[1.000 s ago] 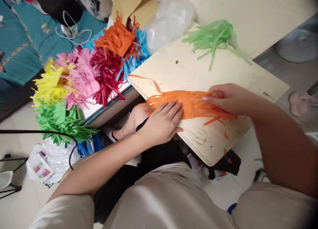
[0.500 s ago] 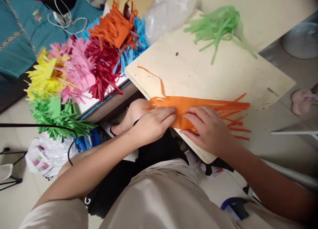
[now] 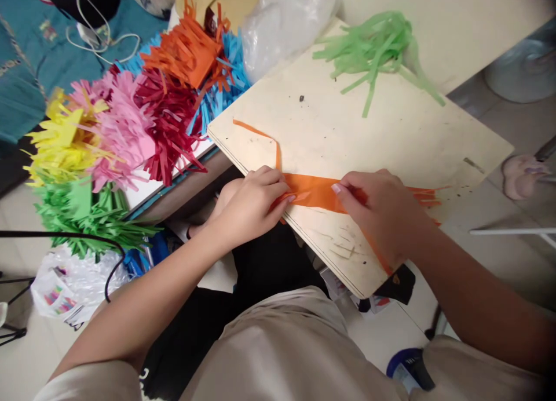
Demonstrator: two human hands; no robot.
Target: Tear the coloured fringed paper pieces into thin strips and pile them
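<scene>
Orange paper: the fringed sheet (image 3: 315, 191) runs across the pale worktop (image 3: 269, 111) from the edge nearest me, between my two hands.
Left end: my left hand (image 3: 263, 201) pinches the gathered paper between thumb and fingers.
Right end: my right hand (image 3: 377, 207) grips the sheet, fringe showing past my knuckles.
Green fringe: a light green bunch (image 3: 377, 42) lies across the worktop.
Colour pile: yellow (image 3: 65, 134), pink (image 3: 125, 123) and dark red bundles (image 3: 169, 117) crowd together, left.
</scene>
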